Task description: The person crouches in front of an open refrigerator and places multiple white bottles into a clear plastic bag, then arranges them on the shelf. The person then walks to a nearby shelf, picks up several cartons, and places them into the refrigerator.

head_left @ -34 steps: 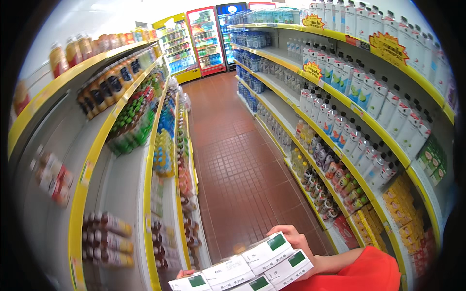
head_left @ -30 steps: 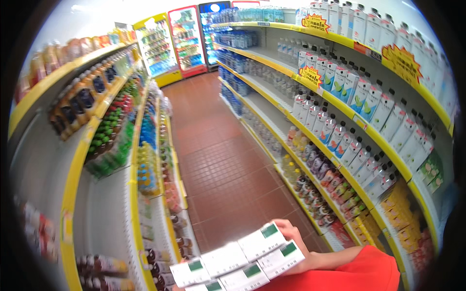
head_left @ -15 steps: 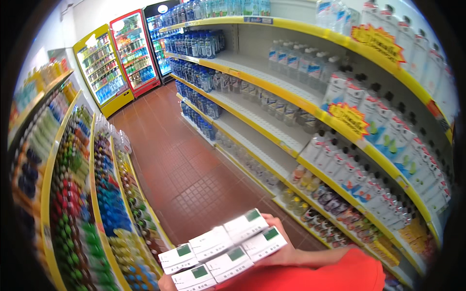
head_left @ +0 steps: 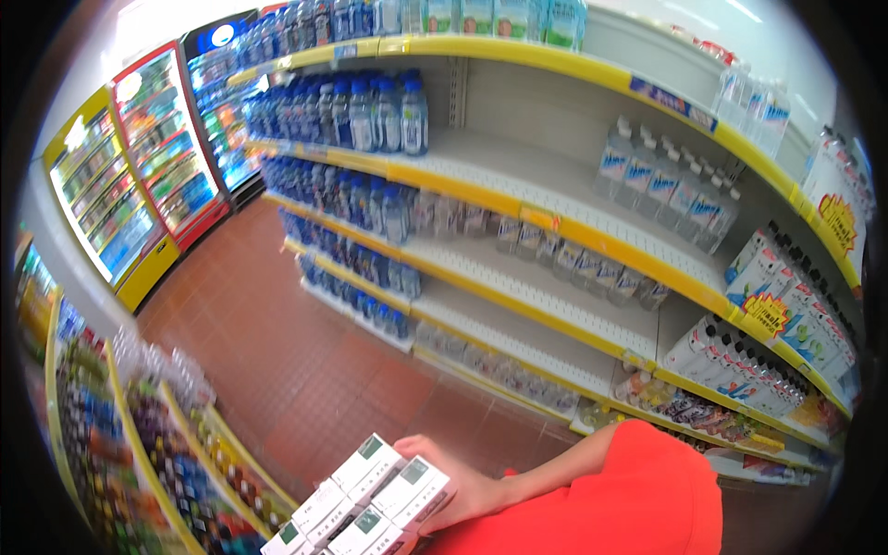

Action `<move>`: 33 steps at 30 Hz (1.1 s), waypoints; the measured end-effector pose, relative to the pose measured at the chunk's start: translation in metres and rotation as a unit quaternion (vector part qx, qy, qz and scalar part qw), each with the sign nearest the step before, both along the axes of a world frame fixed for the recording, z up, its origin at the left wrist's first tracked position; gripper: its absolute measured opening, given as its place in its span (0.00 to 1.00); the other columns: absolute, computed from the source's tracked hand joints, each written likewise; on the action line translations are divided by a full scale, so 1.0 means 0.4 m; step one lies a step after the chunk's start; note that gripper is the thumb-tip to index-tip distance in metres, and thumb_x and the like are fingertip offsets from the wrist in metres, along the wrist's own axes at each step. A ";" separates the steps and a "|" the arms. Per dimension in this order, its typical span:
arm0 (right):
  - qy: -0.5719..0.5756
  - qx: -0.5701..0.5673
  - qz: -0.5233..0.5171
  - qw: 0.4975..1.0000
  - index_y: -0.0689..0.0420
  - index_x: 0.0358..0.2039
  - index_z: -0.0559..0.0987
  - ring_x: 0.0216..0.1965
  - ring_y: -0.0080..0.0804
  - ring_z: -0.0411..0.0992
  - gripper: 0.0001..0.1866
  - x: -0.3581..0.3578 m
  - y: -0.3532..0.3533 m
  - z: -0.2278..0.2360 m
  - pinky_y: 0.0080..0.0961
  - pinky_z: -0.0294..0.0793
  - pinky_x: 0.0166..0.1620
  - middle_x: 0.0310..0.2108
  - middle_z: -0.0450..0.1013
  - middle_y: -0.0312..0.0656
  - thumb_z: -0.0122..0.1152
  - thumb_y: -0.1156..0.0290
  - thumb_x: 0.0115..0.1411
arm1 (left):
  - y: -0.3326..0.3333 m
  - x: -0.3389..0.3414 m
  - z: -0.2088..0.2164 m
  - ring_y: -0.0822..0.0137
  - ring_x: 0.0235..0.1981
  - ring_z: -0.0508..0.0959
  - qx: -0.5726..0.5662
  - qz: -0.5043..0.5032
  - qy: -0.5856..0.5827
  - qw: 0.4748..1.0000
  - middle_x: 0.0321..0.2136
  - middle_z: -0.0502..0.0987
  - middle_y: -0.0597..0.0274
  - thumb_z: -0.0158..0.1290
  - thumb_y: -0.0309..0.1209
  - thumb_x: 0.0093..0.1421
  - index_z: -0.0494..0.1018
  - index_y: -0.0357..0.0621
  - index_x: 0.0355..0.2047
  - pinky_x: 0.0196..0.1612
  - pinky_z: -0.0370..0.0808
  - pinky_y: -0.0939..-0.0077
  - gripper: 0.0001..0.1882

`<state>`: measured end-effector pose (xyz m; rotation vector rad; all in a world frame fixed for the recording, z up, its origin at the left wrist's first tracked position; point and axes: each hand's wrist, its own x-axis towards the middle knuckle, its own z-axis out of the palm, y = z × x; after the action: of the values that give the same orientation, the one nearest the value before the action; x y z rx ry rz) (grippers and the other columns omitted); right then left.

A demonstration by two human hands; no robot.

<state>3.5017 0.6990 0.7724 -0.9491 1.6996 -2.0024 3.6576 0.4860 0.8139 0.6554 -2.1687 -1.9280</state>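
Several small white boxes (head_left: 398, 495), each with a dark green square on it, form a block of two rows at the lower edge. My right hand (head_left: 467, 488) is closed around the right end of this block, with its fingers partly hidden behind the boxes. A red sleeve (head_left: 592, 504) covers my upper right arm. The block's left end is cut off by the lower edge, and my left hand does not show.
A long shelf unit with yellow edges (head_left: 518, 217) runs along the right, holding blue-capped bottles (head_left: 393, 116), clear bottles (head_left: 666, 185) and white cartons (head_left: 795, 296). Lit drink fridges (head_left: 166, 139) stand at the far left. Lower left are more bottle shelves (head_left: 120, 435) beside the red tiled floor (head_left: 250, 314).
The view has turned right toward the long shelf unit. The boxes now sit lower and farther left in view, more tilted. My left hand's visible part has gone out of view.
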 end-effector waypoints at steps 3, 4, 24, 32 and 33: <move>-0.035 -0.017 -0.033 0.999 0.59 0.55 0.49 0.54 0.29 0.55 0.44 -0.195 -0.132 0.020 0.29 0.55 0.54 0.50 0.56 0.42 0.68 0.75 0.43 | -0.194 -0.238 0.008 0.69 0.29 0.74 -0.110 -0.104 -0.030 0.988 0.29 0.75 0.56 0.58 0.17 0.40 0.70 0.31 0.36 0.33 0.71 0.77 0.19; -0.037 -0.026 -0.052 0.998 0.60 0.54 0.51 0.54 0.30 0.54 0.43 -0.259 -0.186 0.030 0.28 0.54 0.54 0.50 0.55 0.42 0.68 0.72 0.42 | -0.250 -0.322 0.025 0.69 0.29 0.74 -0.123 -0.122 -0.026 0.985 0.29 0.75 0.56 0.58 0.17 0.40 0.70 0.32 0.35 0.33 0.71 0.76 0.19; 0.093 -0.062 0.125 0.986 0.60 0.55 0.44 0.57 0.43 0.47 0.46 -1.725 -1.405 0.046 0.35 0.46 0.56 0.54 0.45 0.55 0.65 0.73 0.42 | -1.399 -1.704 0.070 0.68 0.32 0.73 -0.100 -0.085 0.026 0.991 0.32 0.75 0.55 0.61 0.28 0.41 0.70 0.35 0.39 0.36 0.70 0.74 0.23; -0.149 0.045 0.120 0.980 0.60 0.58 0.36 0.60 0.35 0.44 0.56 -2.295 -1.768 0.108 0.31 0.45 0.59 0.57 0.46 0.47 0.68 0.70 0.38 | -1.905 -2.338 0.009 0.66 0.39 0.72 -0.033 -0.201 0.014 0.979 0.36 0.74 0.54 0.66 0.30 0.36 0.68 0.33 0.41 0.43 0.67 0.72 0.31; -0.211 0.025 0.102 0.972 0.58 0.59 0.36 0.60 0.35 0.44 0.57 -2.352 -1.803 0.105 0.32 0.45 0.59 0.57 0.46 0.47 0.69 0.71 0.36 | -1.960 -2.429 0.013 0.66 0.40 0.71 -0.029 -0.221 0.009 0.975 0.37 0.73 0.54 0.66 0.31 0.35 0.68 0.32 0.41 0.43 0.67 0.72 0.31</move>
<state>2.5608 -0.0221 0.8144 -0.5976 1.3547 -1.8539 2.6859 -0.2979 0.8191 0.1465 -2.5126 -2.0399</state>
